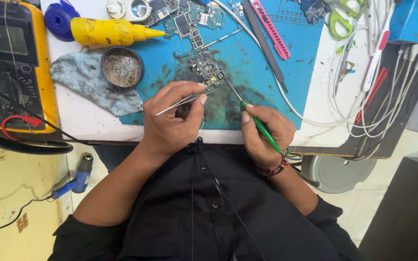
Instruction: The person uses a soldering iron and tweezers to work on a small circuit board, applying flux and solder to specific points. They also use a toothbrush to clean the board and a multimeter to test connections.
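- On the blue mat: small circuit board, just beyond both sets of fingertips.
- Left hand: fingers closed on metal tweezers, tips at the board's near edge.
- Right hand: fingers gripping green-handled tool, thin shaft angled up to the board's lower right corner.
- Beside the board, left: round tin, grey rag, yellow bottle.
- Far left: yellow meter.
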